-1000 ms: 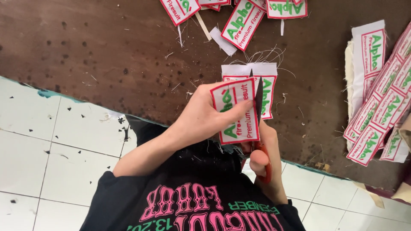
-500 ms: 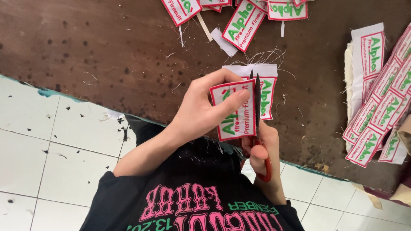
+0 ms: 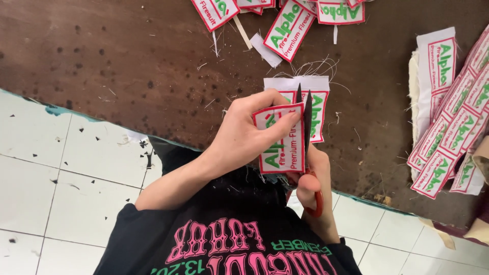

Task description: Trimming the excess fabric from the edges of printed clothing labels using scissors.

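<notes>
Left hand (image 3: 249, 132) is closed on a rectangular embroidered patch (image 3: 281, 140), white with a red border and green and red lettering. Fingers curl over its top edge, thumb presses across the front, patch held roughly upright over the table edge.

Right hand (image 3: 315, 183) grips red-handled scissors (image 3: 307, 127), fingers through the red loop low down. The dark blades point away from the person and are slightly parted, running along the patch's right-hand border, touching or just beside it; can't tell which.

Right behind the held patch, on the dark brown wooden table (image 3: 102, 66), lies a strip of uncut patches (image 3: 318, 102) with white backing cloth showing along the top and loose threads (image 3: 318, 66) fanning out above it.

Far side of the table: a scatter of trimmed patches (image 3: 290, 23) with a few white offcut slivers (image 3: 265, 51) beside them. On the right, a bigger pile of patches (image 3: 453, 127), overlapping and fanned out, partly resting on a white fabric piece.

Table surface is speckled with dark spots and thread bits. White tiled floor (image 3: 56, 168) below the near edge, littered with small dark scraps. The person wears a black shirt (image 3: 229, 239) with pink and green print.
</notes>
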